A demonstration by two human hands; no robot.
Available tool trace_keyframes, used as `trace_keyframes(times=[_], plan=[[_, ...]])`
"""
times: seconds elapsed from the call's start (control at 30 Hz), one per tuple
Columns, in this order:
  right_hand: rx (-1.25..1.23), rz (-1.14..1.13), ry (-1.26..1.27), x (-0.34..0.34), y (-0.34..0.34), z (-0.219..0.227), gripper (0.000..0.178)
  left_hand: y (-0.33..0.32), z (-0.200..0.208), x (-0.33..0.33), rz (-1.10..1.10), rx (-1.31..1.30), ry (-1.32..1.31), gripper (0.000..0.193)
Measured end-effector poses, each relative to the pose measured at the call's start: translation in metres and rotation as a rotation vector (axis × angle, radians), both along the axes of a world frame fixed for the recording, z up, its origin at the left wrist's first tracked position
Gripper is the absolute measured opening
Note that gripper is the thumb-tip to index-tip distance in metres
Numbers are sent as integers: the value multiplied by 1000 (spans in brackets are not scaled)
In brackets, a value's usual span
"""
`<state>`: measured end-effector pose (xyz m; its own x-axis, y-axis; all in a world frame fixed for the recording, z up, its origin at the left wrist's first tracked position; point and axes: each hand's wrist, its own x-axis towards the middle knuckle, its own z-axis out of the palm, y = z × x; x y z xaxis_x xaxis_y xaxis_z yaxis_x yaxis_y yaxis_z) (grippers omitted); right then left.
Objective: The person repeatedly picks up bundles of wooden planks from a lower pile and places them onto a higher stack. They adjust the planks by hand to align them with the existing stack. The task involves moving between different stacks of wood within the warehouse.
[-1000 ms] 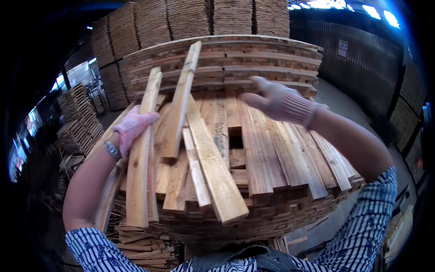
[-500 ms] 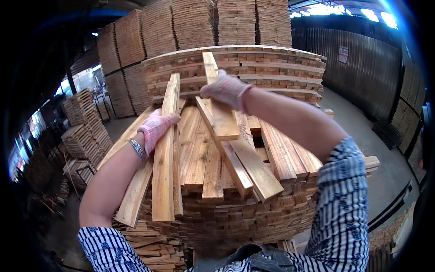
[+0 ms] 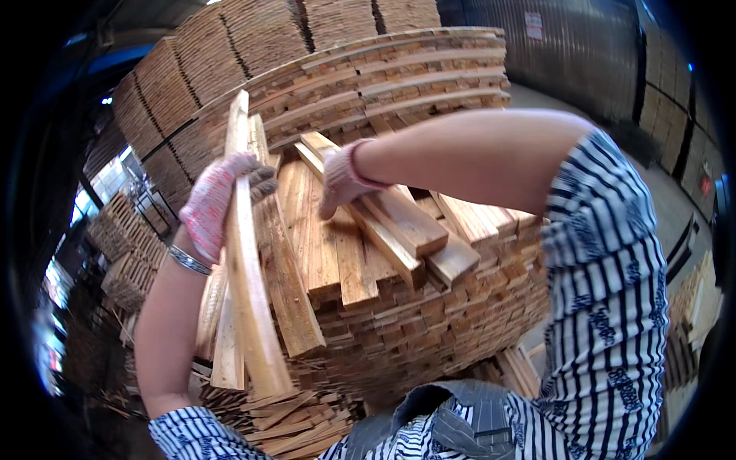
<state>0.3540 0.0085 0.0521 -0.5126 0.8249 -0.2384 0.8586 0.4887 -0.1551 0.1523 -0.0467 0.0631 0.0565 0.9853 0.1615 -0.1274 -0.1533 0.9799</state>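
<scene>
My left hand [image 3: 218, 203], in a pink-and-white knit glove, is closed around a long wooden board [image 3: 251, 291], tilted and lifted off the pile. Just to its right lies another long board [image 3: 284, 261]. My right hand [image 3: 346, 182], gloved too, is wrapped over a shorter wooden board [image 3: 406, 224] that rests across other boards; part of its fingers are hidden. Beneath it, a narrow board [image 3: 395, 262] and a wider board [image 3: 458, 262] stick out toward me. Flat boards [image 3: 326, 257] make up the top layer between my hands.
Under the boards stands a large stack of timber [image 3: 429, 326]. Behind it is another layered stack [image 3: 429, 65], with tall stacks [image 3: 261, 38] beyond. Thin wood strips [image 3: 295, 425] lie low in front of me. Small stacks [image 3: 126, 253] stand at left, a corrugated wall [image 3: 583, 57] at right.
The left hand has raised its board and swung it left. The right hand has lowered its board onto the pile, turning it slantwise. The view has tilted and shifted.
</scene>
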Motion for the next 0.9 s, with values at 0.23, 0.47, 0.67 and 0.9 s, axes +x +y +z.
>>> trace_keyframes(times=[0.23,0.47,0.67,0.9], plan=[[65,-200,207,39,7,9,61,11,-35,-1,87,33,178,28],[240,-343,240,159,-27,42,74,0,-36,13,121,86,268,36],[403,-425,-188,242,-15,-23,75,1,-36,0,57,161,263,32],[-9,-651,250,256,-46,-2,91,4,-42,10,41,145,141,27]])
